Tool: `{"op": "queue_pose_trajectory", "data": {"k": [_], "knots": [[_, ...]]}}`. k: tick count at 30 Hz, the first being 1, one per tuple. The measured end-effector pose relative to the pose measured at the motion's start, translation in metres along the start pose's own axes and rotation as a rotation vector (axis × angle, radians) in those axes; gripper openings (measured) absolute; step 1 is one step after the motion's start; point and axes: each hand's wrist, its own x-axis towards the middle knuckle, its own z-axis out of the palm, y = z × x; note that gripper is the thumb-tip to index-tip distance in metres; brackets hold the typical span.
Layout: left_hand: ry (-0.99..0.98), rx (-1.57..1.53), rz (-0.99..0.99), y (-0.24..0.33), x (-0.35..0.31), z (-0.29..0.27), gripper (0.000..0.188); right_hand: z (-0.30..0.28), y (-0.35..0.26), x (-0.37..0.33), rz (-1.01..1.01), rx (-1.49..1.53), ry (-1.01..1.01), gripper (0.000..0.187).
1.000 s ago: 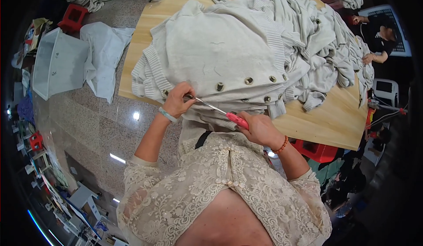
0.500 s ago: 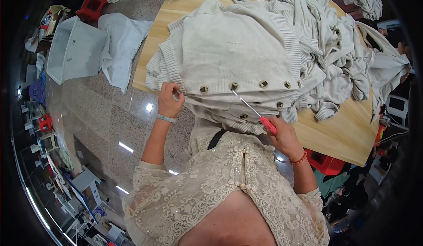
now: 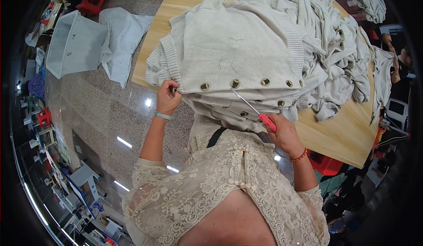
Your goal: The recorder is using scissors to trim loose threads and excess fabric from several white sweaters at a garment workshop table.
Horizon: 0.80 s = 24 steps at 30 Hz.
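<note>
A cream knit cardigan [image 3: 238,39] with large dark buttons along its near edge lies on top of similar garments. At its left front corner, my left hand [image 3: 168,97] is closed, fingertips pinching the ribbed edge. My right hand [image 3: 284,133] is wrapped round the red handle of a tool with a thin metal shaft [image 3: 246,101]; its exact kind does not show. The tool's tip reaches the cardigan's near edge, just below a dark button [image 3: 235,84]. Other buttoned edges [image 3: 259,102] show in the layers underneath.
More cream knits are heaped along the right of the wooden table [image 3: 335,138]. Another person's hand [image 3: 395,65] is at the far right beside a hanging garment. A pale plastic bin [image 3: 86,48] and white cloth [image 3: 119,43] stand left; a red stool [image 3: 325,162] is under the table.
My left fingers have closed more tightly on the cardigan's corner. The tool's tip has shifted slightly from beside the button to just below it. At far right, the hanging garment has moved.
</note>
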Motion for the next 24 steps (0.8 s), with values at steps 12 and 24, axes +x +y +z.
{"op": "queue_pose_trajectory", "data": {"k": [12, 24], "knots": [[0.066, 0.700, 0.513, 0.100, 0.007, 0.052, 0.033, -0.014, 0.015, -0.016, 0.005, 0.001, 0.058, 0.031], [-0.515, 0.392, 0.258, 0.106, 0.034, 0.137, 0.023, -0.032, 0.020, -0.029, 0.128, -0.122, -0.052, 0.022]]}}
